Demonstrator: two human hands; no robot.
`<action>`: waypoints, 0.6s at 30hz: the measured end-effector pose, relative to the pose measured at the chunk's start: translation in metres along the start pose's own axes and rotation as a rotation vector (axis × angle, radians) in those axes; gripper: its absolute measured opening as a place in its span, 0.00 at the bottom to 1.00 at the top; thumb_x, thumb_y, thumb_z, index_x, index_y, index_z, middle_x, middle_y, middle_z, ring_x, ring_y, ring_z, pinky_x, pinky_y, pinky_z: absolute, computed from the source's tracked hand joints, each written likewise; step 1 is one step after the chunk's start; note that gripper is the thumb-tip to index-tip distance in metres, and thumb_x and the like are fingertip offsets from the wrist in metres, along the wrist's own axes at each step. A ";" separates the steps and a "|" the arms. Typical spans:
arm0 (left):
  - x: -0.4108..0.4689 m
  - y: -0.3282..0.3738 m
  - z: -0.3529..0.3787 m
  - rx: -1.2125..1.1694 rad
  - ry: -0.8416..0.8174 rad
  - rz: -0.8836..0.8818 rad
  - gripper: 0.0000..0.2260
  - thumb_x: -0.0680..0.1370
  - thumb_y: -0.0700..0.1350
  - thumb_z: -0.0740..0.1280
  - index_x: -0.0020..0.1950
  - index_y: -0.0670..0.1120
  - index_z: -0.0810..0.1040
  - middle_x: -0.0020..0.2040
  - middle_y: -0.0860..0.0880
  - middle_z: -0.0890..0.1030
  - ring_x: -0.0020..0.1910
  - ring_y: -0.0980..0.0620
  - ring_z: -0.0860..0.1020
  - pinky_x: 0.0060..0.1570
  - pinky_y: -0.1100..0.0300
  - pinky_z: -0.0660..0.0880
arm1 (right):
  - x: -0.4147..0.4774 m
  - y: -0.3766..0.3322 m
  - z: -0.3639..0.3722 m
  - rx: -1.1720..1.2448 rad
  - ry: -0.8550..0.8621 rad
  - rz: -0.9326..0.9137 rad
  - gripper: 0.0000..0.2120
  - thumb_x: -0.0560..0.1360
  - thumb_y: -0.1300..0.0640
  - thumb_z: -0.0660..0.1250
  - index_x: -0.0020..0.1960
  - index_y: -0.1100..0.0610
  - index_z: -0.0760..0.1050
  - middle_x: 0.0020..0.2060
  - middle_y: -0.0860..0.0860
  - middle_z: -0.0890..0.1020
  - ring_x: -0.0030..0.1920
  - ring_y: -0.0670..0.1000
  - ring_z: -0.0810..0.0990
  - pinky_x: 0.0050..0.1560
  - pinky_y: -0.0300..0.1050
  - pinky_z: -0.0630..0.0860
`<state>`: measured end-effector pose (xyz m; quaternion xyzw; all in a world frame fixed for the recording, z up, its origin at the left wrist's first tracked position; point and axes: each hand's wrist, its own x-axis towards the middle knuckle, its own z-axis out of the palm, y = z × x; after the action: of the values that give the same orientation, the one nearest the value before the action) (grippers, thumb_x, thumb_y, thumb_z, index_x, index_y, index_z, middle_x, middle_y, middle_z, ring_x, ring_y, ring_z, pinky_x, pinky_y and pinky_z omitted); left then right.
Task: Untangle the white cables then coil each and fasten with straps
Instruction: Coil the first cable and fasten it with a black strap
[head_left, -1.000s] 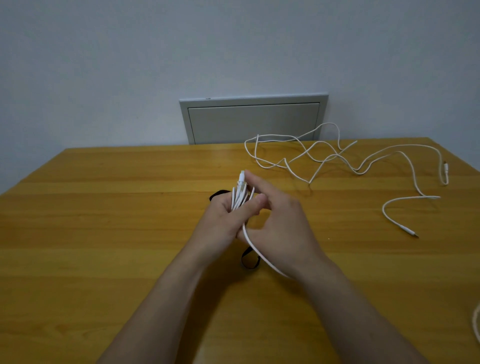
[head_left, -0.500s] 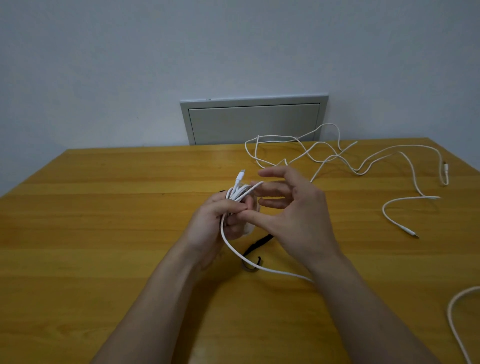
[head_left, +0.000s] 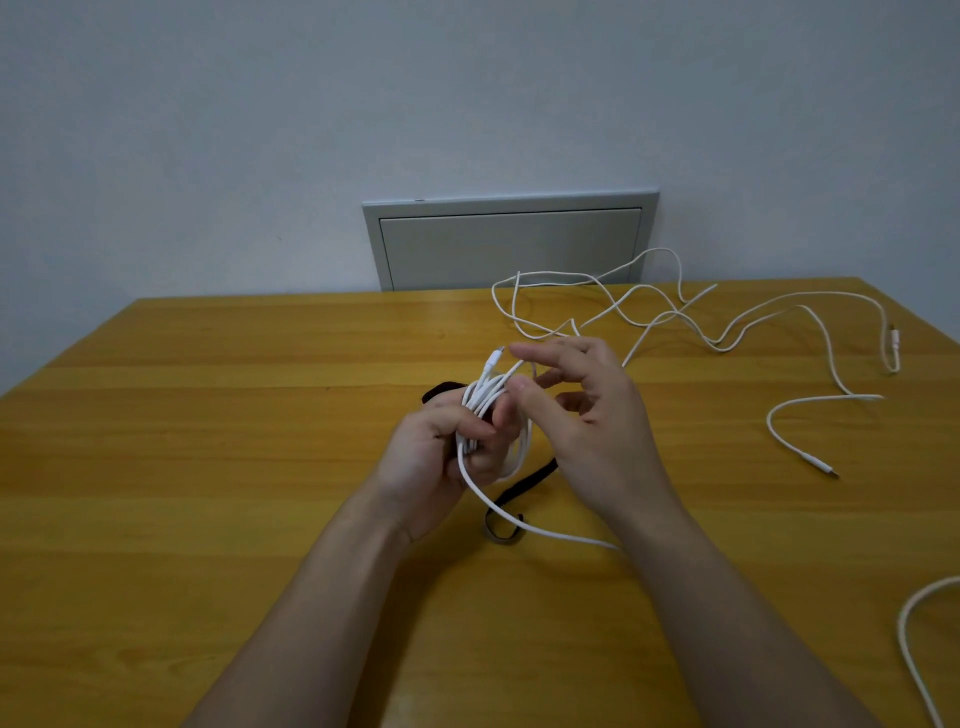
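gripping a coiled white cable (head_left: 488, 400) in curled fingers, the left hand (head_left: 431, 457) is holding the bundle just above the middle of the wooden table (head_left: 208, 441). the right hand (head_left: 597, 426) is meeting the coil with its thumb at the loops and forefinger stretched out; whether it is pinching a strand is impossible to tell. one connector (head_left: 496, 357) is poking up from the bundle, and one tail is running down and passing under the right forearm. a second, loose white cable (head_left: 675, 312) is sprawling across the far right of the table, both of its plugs showing. a third cable stretch (head_left: 906, 639) is entering at the lower right edge, cut off, and which cable it belongs to is unclear. one black strap (head_left: 524, 480) is lying on the table beneath the hands, and a second black scrap (head_left: 441, 389) is peeking out behind the left hand; whether the two are joining is hidden. one grey wall panel (head_left: 509, 244) is sitting behind the table.
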<state>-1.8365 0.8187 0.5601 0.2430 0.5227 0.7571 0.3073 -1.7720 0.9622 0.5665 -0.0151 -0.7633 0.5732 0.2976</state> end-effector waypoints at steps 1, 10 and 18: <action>0.001 -0.001 -0.001 0.000 -0.010 -0.004 0.06 0.67 0.37 0.60 0.38 0.45 0.75 0.32 0.47 0.64 0.27 0.51 0.53 0.28 0.58 0.53 | 0.000 0.002 0.001 0.006 0.009 0.016 0.12 0.76 0.53 0.72 0.60 0.47 0.83 0.56 0.45 0.79 0.55 0.47 0.80 0.51 0.51 0.81; 0.003 -0.003 -0.004 -0.017 0.049 -0.021 0.06 0.73 0.44 0.63 0.37 0.44 0.72 0.28 0.50 0.67 0.24 0.55 0.60 0.33 0.54 0.50 | -0.004 0.002 0.010 0.109 -0.144 -0.003 0.16 0.80 0.65 0.67 0.65 0.55 0.81 0.63 0.46 0.83 0.66 0.42 0.78 0.68 0.49 0.75; 0.004 0.000 -0.003 -0.186 0.023 -0.040 0.05 0.72 0.45 0.60 0.37 0.46 0.67 0.29 0.49 0.64 0.26 0.53 0.53 0.27 0.64 0.62 | -0.010 -0.005 0.007 0.082 -0.366 0.011 0.38 0.73 0.66 0.75 0.77 0.47 0.67 0.72 0.40 0.74 0.72 0.36 0.69 0.72 0.37 0.67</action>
<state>-1.8413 0.8194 0.5594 0.1941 0.4585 0.7989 0.3375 -1.7653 0.9509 0.5660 0.0976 -0.7807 0.5985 0.1510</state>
